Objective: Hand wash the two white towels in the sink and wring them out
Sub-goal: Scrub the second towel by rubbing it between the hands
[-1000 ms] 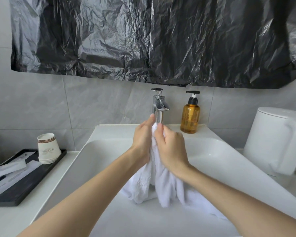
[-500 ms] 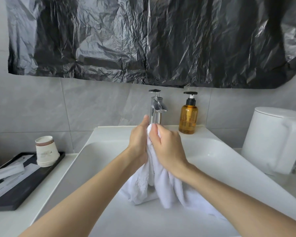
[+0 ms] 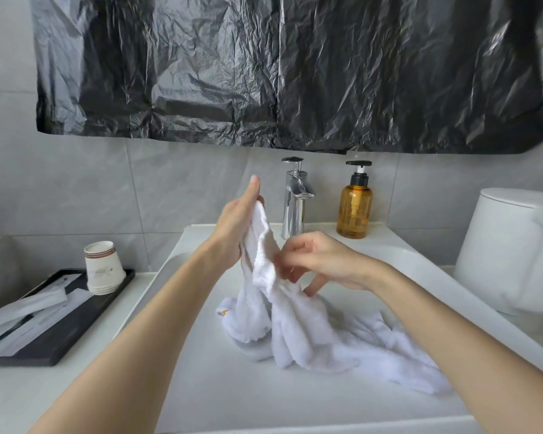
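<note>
Over the sink [image 3: 207, 389] I log item one: raised towel [image 3: 261, 296], long axis near upright, top end just left of the tap [image 3: 295, 198], lower end bunched on the basin floor. My left hand [image 3: 235, 233] pinches its top, fingers nearly straight. My right hand [image 3: 317, 261], fingers curled, pinches its edge midway down. Item two: second towel [image 3: 389, 349], sprawled rightward in the basin; I cannot tell where they part.

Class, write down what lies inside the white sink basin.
Bunched white towelling lies on the sink floor, its upper end held up by the left hand while the right hand pinches it. It hides any drain, and one towel cannot be told from two.
</note>
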